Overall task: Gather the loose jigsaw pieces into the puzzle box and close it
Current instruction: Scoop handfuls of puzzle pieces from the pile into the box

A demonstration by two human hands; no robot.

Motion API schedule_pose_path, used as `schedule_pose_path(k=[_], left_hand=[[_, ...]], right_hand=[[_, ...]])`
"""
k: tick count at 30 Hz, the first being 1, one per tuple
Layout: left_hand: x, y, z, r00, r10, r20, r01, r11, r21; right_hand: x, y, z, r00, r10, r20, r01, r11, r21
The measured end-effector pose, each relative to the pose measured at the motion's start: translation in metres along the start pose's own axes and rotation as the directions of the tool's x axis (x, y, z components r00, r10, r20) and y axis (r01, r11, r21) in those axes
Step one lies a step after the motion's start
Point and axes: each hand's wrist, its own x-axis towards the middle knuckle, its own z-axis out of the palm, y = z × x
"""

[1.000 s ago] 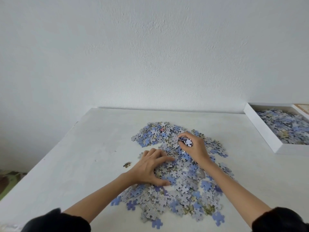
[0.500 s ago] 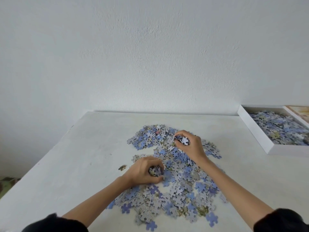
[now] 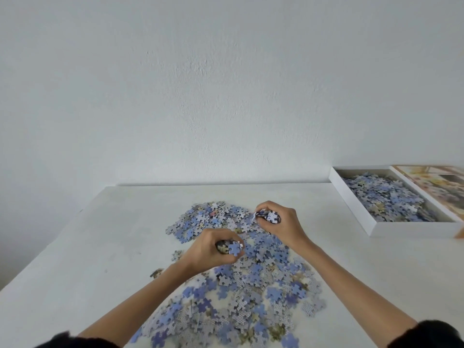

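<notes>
**On the white table, two fistfuls of jigsaw**

Across the matte white table (image 3: 100, 247), loose jigsaw pieces (image 3: 251, 285) lie in a ragged, overlapping heap. Some show smooth periwinkle-blue faces, others a grey backing printed with a fine honeycomb pattern, and a few are cream or olive. Their knobs and notches give the heap a toothed outline. One small brownish stray piece (image 3: 157, 273) sits apart at the heap's left edge.

The person's left hand (image 3: 213, 249) is curled tight round a clump of pieces over the middle of the heap, with a blue piece poking out between thumb and fingers. The right hand (image 3: 278, 222), at the heap's far side, is likewise closed round a small bunch, patterned backs showing at the fingertips. Dark sleeves (image 3: 426, 335) end partway up both forearms.

Well off to the right stands the puzzle box (image 3: 411, 229), a shallow white cardboard tray with straight walls. It is open and holds a low mound of the same blue and grey pieces. Its lid (image 3: 431, 187), printed with a pale, warm-toned picture, lies right alongside on the far side. Behind rises a faintly stippled white wall (image 3: 226, 96).
</notes>
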Motion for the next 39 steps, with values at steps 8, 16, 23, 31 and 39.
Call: schedule_pose_path(k=[8, 16, 23, 31, 39], left_hand=[[0.068, 0.042, 0.031, 0.999, 0.030, 0.030, -0.028, 0.997, -0.071], [0.156, 0.080, 0.101, 0.998, 0.053, 0.039, -0.046, 0.987, -0.155], [0.247, 0.112, 0.173, 0.996, 0.063, 0.066, -0.045, 0.970, -0.237], [0.324, 0.115, 0.253, 0.989, 0.091, 0.116, -0.076, 0.988, -0.134], [0.338, 0.086, 0.272, 0.938, 0.133, 0.321, -0.146, 0.989, 0.016]], right_hand=[[0.009, 0.014, -0.069, 0.999, -0.008, -0.043, 0.007, 1.000, -0.014], [0.016, 0.054, -0.180, 0.992, 0.019, -0.125, -0.028, 0.997, -0.074], [0.029, 0.109, -0.276, 0.986, 0.047, -0.160, -0.081, 0.975, -0.208], [0.047, 0.183, -0.329, 0.978, 0.167, -0.126, -0.194, 0.952, -0.238], [0.050, 0.229, -0.327, 0.969, 0.248, -0.008, -0.243, 0.940, -0.238]])
